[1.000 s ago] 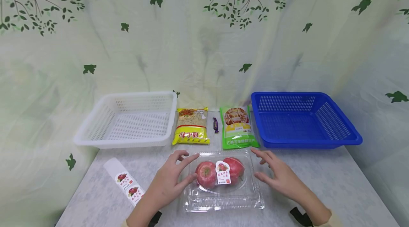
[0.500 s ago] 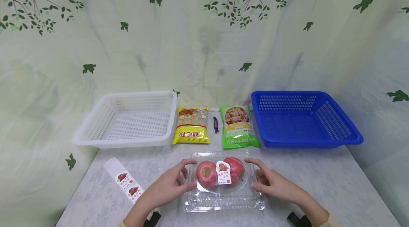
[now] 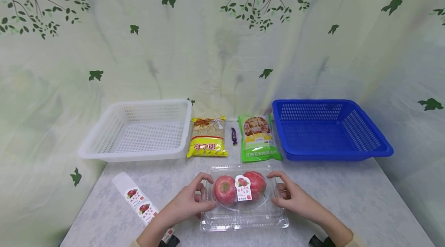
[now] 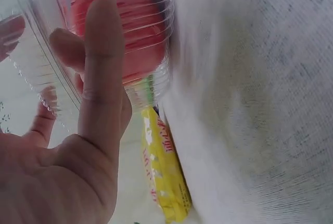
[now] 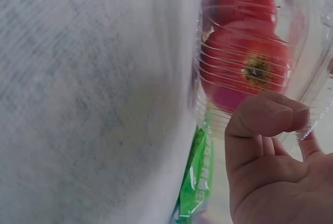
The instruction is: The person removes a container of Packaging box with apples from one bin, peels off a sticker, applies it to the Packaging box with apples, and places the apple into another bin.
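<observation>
A clear plastic clamshell box [image 3: 250, 216] sits on the table in the middle of the head view. Inside it are red apples [image 3: 224, 191], and a white label [image 3: 243, 188] with an apple picture is on its lid. My left hand [image 3: 189, 200] grips the box's left side, index finger and thumb on the lid edge and other fingers along the wall. On the opposite side my right hand [image 3: 295, 198] holds the box the same way, its lower fingers curled. Both wrist views show fingers against the ribbed wall beside the apples.
Behind the box lie a yellow food packet [image 3: 208, 137], a small purple-wrapped candy [image 3: 234, 136] and a green food packet [image 3: 259, 138]. A white basket [image 3: 135, 158] stands back left, a blue basket [image 3: 330, 157] back right. A label strip [image 3: 137, 200] lies left, partly under the left forearm.
Both hands have come inward and down from beside the box to grip its left and right sides. The box and the other things have stayed in place.
</observation>
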`<action>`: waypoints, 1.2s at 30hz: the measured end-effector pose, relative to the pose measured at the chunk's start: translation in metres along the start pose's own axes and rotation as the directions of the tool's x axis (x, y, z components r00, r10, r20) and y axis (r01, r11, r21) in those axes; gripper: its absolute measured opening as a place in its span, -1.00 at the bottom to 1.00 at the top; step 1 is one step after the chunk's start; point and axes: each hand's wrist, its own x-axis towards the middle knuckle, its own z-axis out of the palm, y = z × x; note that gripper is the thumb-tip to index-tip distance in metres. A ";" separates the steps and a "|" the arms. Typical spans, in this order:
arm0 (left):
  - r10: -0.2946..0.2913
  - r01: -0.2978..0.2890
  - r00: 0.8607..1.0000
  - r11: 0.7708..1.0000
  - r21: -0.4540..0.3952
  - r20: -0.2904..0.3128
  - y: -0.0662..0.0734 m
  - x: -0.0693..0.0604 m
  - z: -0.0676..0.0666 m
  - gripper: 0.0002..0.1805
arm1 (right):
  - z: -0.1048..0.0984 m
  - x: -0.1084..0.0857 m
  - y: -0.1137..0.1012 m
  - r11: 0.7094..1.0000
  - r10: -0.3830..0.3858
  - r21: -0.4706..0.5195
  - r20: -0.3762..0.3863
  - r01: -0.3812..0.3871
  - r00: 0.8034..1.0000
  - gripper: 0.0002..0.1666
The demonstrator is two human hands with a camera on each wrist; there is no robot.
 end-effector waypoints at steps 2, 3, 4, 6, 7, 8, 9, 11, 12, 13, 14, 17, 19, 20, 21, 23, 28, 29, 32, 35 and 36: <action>0.004 -0.004 1.000 1.000 0.003 -0.001 0.003 0.000 0.001 -0.36 | -0.002 -0.001 -0.001 1.000 0.002 0.000 -0.007 -0.002 1.000 -0.22; 0.008 -0.008 1.000 1.000 0.005 -0.001 0.005 0.000 0.001 -0.36 | -0.003 -0.002 -0.002 1.000 0.000 0.000 -0.011 0.000 1.000 -0.23; 0.011 -0.011 1.000 1.000 0.003 0.000 0.008 0.000 0.001 -0.36 | -0.005 -0.003 -0.004 1.000 -0.005 0.000 -0.015 0.005 1.000 -0.23; 0.021 -0.021 1.000 1.000 -0.006 0.005 0.015 0.001 0.002 -0.35 | -0.009 -0.006 -0.007 1.000 -0.021 0.004 -0.021 0.021 1.000 -0.26; 0.028 -0.028 1.000 1.000 -0.011 0.009 0.019 0.002 0.001 -0.34 | -0.013 -0.007 -0.010 1.000 -0.030 0.007 -0.023 0.030 0.999 -0.27; 0.035 -0.035 0.999 0.999 -0.015 0.013 0.023 0.002 0.001 -0.34 | -0.016 -0.008 -0.013 0.999 -0.036 0.015 -0.024 0.037 0.999 -0.29; 0.039 -0.039 0.999 0.999 -0.019 0.017 0.029 0.003 0.001 -0.33 | -0.020 -0.010 -0.016 0.999 -0.041 0.027 -0.020 0.041 0.999 -0.31; 0.041 -0.041 0.999 0.999 -0.030 0.020 0.041 0.005 0.000 -0.32 | -0.029 -0.013 -0.024 0.998 -0.044 0.050 -0.020 0.045 0.999 -0.34; 0.047 -0.046 0.999 0.998 -0.030 0.020 0.047 0.007 0.000 -0.32 | -0.033 -0.014 -0.028 0.997 -0.051 0.061 -0.022 0.052 0.998 -0.35; 0.051 -0.051 0.999 0.998 -0.031 0.018 0.053 0.010 0.000 -0.32 | -0.039 -0.014 -0.032 0.996 -0.061 0.067 -0.029 0.063 0.998 -0.37; 0.054 -0.053 0.998 0.998 -0.031 0.013 0.060 0.012 -0.001 -0.32 | -0.044 -0.015 -0.036 0.995 -0.073 0.069 -0.038 0.075 0.997 -0.38; 0.087 -0.087 0.996 0.996 -0.036 0.001 0.080 0.024 -0.001 -0.32 | -0.063 -0.016 -0.045 0.993 -0.111 0.037 -0.082 0.115 0.990 -0.39; 0.118 -0.118 0.993 0.992 -0.032 -0.009 0.092 0.035 0.001 -0.33 | -0.076 -0.016 -0.051 0.993 -0.118 -0.006 -0.119 0.118 0.986 -0.40; 0.132 -0.133 0.991 0.991 -0.033 -0.013 0.097 0.041 0.002 -0.34 | -0.085 -0.017 -0.054 0.992 -0.124 -0.027 -0.127 0.121 0.984 -0.41; 0.148 -0.149 0.989 0.988 -0.031 -0.016 0.103 0.047 0.003 -0.34 | -0.093 -0.017 -0.056 0.992 -0.128 -0.041 -0.135 0.123 0.983 -0.43; 0.167 -0.168 0.986 0.985 -0.032 -0.018 0.113 0.059 0.006 -0.35 | -0.109 -0.017 -0.061 0.990 -0.131 -0.069 -0.147 0.122 0.980 -0.45; 0.187 -0.187 0.982 0.980 -0.066 -0.008 0.137 0.091 0.012 -0.38 | -0.150 -0.018 -0.067 0.980 -0.178 -0.112 -0.158 0.162 0.971 -0.49; 0.196 -0.195 0.981 0.978 -0.074 -0.004 0.141 0.097 0.014 -0.38 | -0.157 -0.017 -0.067 0.979 -0.184 -0.118 -0.158 0.166 0.970 -0.49; 0.218 -0.216 0.976 0.972 -0.092 0.007 0.151 0.116 0.018 -0.38 | -0.179 -0.017 -0.068 0.980 -0.179 -0.118 -0.152 0.162 0.972 -0.49; 0.251 -0.248 0.968 0.964 -0.099 0.023 0.161 0.134 0.023 -0.38 | -0.200 -0.014 -0.065 0.985 -0.150 -0.112 -0.154 0.133 0.977 -0.50; 0.258 -0.254 0.966 0.962 -0.103 0.028 0.164 0.140 0.024 -0.38 | -0.206 -0.013 -0.064 0.986 -0.141 -0.108 -0.155 0.125 0.978 -0.50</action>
